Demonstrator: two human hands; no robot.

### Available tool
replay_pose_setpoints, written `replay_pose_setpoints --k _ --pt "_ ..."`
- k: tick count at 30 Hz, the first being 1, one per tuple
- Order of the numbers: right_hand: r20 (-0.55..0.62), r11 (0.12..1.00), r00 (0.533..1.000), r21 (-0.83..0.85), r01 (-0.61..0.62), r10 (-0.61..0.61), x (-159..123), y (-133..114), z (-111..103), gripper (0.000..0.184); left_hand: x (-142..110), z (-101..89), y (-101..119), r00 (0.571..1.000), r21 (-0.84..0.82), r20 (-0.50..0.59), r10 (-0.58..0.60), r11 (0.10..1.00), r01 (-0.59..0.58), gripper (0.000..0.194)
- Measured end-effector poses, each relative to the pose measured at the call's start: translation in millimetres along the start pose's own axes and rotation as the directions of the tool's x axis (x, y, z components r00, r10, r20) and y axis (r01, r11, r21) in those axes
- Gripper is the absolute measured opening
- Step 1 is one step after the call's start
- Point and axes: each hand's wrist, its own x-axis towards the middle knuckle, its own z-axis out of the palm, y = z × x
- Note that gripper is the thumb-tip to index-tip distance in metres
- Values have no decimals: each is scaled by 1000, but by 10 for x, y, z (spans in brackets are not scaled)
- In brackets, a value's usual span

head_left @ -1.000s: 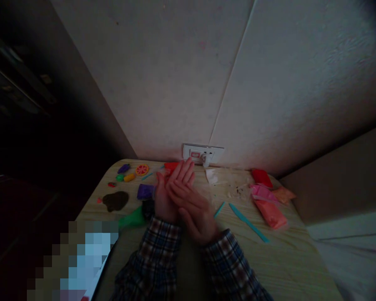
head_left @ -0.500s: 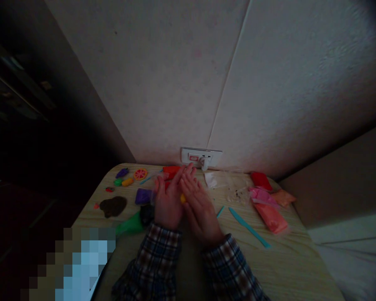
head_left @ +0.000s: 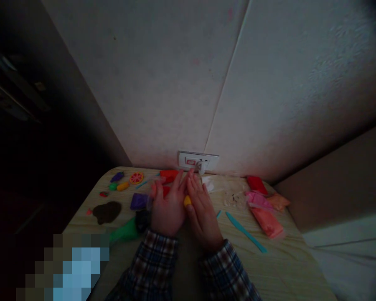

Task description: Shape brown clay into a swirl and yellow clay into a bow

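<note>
left hand lying open, fingers splaying; right hand lying flat, fingers extending; yellow lump resting between; light, even palm pressure probably keeping it smooth.

Two hands, one yellow lump, three teal tools, one citrus slice, one brown blob

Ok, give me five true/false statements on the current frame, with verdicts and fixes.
1. A yellow lump shows between the left hand and the right hand. True.
2. The right hand grips the long teal tool. False: it lies on the table, right of that hand.
3. The purple packet is left of the left hand. True.
4. The wall socket has nothing plugged in. False: a white plug is in it.
5. Both sleeves are plaid. True.
</note>
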Motion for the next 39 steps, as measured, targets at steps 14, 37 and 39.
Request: replay_pose_setpoints --k 14,37,39 --pt "-99 992 991 -77 -101 94 -5 26 -42 42 6 -27 -40 996 307 89 28 950 -54 40" --pt "-258 999 966 39 -21 30 0 40 -164 29 26 -115 -66 994 213 92 -55 977 35 26" --pt "-261 999 965 45 -1 12 -2 42 -167 29 23 -123 -62 995 204 85 -57 978 39 27"
